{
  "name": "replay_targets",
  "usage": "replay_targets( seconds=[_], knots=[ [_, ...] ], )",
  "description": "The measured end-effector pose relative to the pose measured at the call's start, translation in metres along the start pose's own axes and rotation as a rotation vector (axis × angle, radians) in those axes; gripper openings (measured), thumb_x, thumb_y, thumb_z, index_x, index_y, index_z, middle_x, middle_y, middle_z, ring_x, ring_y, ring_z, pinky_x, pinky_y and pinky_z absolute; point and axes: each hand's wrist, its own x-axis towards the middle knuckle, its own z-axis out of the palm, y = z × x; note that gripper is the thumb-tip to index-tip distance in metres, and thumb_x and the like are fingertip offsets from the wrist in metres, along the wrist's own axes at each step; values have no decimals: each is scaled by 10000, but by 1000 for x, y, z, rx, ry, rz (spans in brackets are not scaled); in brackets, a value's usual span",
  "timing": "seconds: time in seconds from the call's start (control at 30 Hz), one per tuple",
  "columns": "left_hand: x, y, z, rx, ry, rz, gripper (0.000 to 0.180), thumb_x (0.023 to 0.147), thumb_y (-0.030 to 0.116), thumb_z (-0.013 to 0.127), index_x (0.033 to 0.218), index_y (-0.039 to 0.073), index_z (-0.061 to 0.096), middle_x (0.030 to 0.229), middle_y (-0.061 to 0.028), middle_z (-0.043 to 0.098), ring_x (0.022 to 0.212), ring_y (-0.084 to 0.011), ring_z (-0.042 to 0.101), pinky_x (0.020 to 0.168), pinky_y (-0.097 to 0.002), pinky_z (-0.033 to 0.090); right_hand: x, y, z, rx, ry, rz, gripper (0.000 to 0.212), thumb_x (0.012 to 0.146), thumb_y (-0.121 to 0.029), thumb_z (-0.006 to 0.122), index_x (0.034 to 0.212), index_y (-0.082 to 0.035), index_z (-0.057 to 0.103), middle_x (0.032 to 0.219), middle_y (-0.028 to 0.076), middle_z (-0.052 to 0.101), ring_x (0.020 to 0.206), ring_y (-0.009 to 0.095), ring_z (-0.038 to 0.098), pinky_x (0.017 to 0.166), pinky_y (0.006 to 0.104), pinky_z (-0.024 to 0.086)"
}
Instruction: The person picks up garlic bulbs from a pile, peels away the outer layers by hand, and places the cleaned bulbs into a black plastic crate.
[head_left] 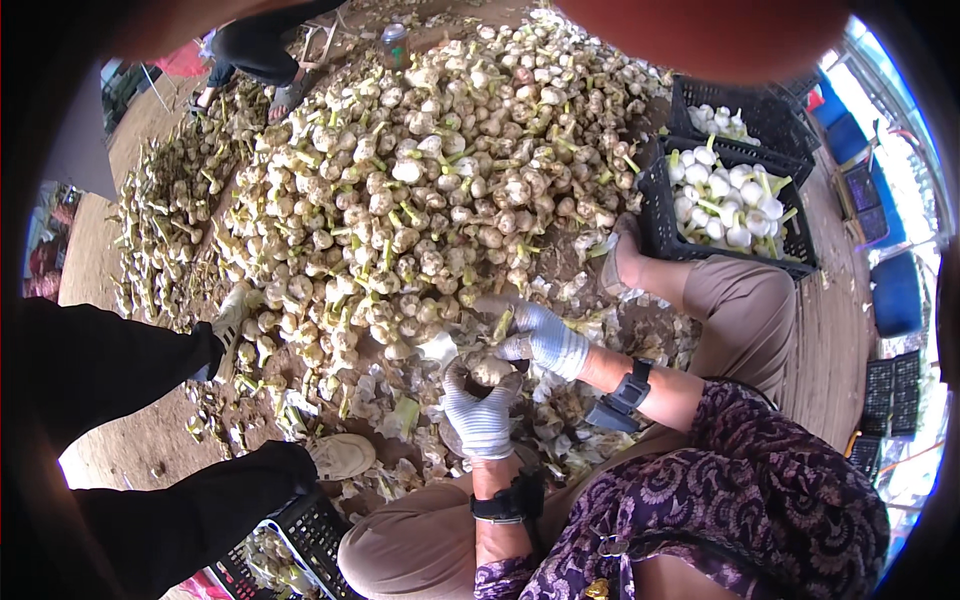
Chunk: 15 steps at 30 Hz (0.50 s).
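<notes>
My left hand [480, 418], in a white knit glove with dirty fingertips, holds a garlic bulb [489, 371] between thumb and fingers. My right hand [550, 342], gloved the same way, is just above and to the right of the bulb. Its thumb and fingers close on a greenish garlic stem [503, 324]; the fingertips are slightly blurred. Whether this stem joins the held bulb I cannot make out. In front of both hands spreads a large heap of soil-stained garlic [420, 190], many bulbs with short stems. Papery peelings [400, 415] lie around and below my hands.
At the right, a black crate [665, 215] holds cleaned white garlic; another black crate [765, 135] stands behind it. Beside my left knee is a further black crate [315, 530]. Other people's dark-trousered legs [120, 370] are at the left. A jar [395, 45] stands behind the heap.
</notes>
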Motion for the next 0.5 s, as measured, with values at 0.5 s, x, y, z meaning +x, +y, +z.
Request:
replay_targets(
  seconds=[0.5],
  knots=[
    [0,7,-3,-326,-110,-95,458,739,75,657,1147,38,452,1011,-67,536,825,-159,553,695,-266,492,-5,3,-4,-58,-5,41,630,710,-183,713,1249,-11,436,1138,71,551,976,135,540,878,274,419]
  ],
)
